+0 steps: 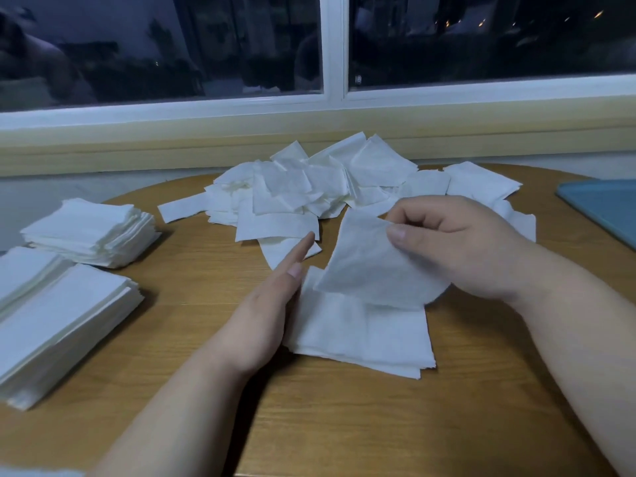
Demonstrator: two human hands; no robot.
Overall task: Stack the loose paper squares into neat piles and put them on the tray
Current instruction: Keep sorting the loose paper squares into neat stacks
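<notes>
Left hand [272,304] flat against pile [361,339]; right hand [457,242] pinches square [364,270], corner up

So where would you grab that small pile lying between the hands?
Probably its near right corner, coming from the right: the small pile lies flat and thin, and the left hand braces its left edge, so fingers could slide under there.
</notes>
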